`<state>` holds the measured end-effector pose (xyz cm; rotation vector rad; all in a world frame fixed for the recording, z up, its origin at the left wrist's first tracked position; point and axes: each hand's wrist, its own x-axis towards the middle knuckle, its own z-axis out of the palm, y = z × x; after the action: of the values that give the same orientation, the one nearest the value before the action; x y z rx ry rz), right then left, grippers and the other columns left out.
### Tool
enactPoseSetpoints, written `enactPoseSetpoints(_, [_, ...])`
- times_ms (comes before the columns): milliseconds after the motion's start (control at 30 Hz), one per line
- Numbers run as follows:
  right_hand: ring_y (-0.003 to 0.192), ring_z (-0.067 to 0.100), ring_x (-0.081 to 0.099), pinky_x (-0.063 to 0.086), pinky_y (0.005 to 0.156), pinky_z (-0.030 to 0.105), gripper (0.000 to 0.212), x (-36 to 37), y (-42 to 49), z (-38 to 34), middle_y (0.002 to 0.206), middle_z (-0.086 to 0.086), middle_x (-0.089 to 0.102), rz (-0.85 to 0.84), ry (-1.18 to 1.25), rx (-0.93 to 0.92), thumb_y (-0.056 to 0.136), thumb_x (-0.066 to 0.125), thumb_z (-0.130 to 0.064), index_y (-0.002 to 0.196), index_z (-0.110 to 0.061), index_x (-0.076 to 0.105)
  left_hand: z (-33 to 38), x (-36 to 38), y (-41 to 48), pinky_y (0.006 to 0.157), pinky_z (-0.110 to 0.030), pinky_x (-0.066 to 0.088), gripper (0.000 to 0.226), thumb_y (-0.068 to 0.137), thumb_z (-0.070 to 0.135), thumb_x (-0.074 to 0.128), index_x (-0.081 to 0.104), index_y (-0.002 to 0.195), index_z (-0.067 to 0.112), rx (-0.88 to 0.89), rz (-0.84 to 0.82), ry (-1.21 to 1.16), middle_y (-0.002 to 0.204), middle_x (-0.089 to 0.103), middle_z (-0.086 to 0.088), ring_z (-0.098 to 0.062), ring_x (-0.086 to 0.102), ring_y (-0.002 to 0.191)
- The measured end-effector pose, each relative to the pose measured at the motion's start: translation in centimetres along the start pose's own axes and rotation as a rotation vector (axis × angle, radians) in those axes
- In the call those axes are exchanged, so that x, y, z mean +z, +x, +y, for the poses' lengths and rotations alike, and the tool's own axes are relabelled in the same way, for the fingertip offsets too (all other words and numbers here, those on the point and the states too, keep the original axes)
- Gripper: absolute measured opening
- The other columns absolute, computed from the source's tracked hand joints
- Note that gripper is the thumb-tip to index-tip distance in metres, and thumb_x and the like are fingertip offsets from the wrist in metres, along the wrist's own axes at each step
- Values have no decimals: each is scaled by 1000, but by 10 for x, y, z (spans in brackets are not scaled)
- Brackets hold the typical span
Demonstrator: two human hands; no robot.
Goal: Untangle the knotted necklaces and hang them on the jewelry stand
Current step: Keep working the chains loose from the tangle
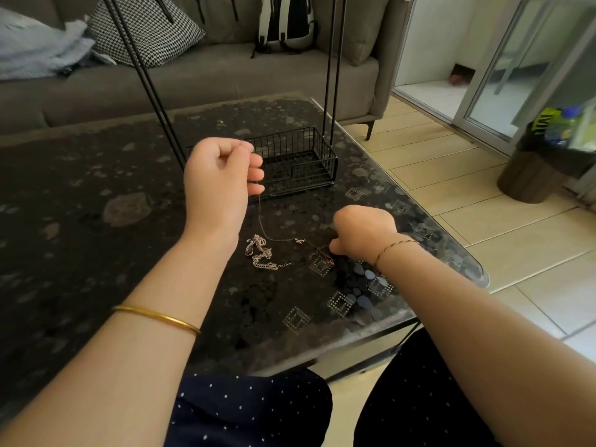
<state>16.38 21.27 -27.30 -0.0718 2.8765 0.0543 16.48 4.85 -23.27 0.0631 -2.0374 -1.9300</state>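
Pinching thin chain between thumb and forefinger of left hand, raised above the dark glass-topped table; curling the other fingers loosely. Letting the chain drop from that pinch to the tabletop, then trailing it rightward past a small cross charm.

Pressing right hand low against the table, fingers curled under, thumb and fingertips nipping the far end of the same chain; exact contact partly hidden behind the knuckles.

Leaving knotted necklaces in a loose heap on the table between the two wrists, nearer the left one, with a dark teardrop pendant at the heap's left edge. Touching the heap with neither hand.

Standing beyond the hands, just behind the left one: jewelry stand, a black wire basket base with thin black uprights rising out of frame.

Wearing gold bangle on left forearm, braided bracelet on right wrist.

Sitting further back: grey sofa, patterned cushion.
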Motion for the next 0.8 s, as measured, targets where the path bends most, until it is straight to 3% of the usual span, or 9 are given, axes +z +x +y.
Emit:
enactPoseSetpoints(133, [59,21,45,47,61,35,39,-7,-1,9,62,2,44,46,338,9,91,53,-29,61,-9,41,-5,1,-1,54,-17,52,13,94,6,50,60,98,13,-114,-85,151,80,63,-1,-4,56,59])
enactPoseSetpoints(233, [63,21,55,54,71,34,28,-19,-7,13,71,14,61,86,713,-12,93,49,-21,77,0,58,-6,3,-3,53,-18,51,27,92,2,47,57,109,20,-183,-195,228,82,62,-1,-7,55,62])
enactPoseSetpoints(400, [55,12,58,50,50,21,22,-34,-16,6,72,7,62,70,1177,-119,92,44,-7,72,-5,52,-6,8,-12,57,-17,53,35,92,0,43,70,92,23,-213,-442,368,86,63,1,-6,56,67])
enactPoseSetpoints(667, [49,10,46,37,46,21,22,-45,-21,-2,62,1,55,61,1299,-248,90,41,-1,71,-9,48,-5,7,-16,71,-23,55,20,94,10,57,68,90,26,-226,-586,275,93,68,2,-6,60,79])
enactPoseSetpoints(800, [50,10,43,33,46,23,23,-45,-15,-5,62,2,53,72,1296,-243,88,42,-1,68,-10,49,-2,5,-14,69,-23,55,11,92,12,60,69,91,19,-287,-584,200,87,66,-1,-6,59,73])
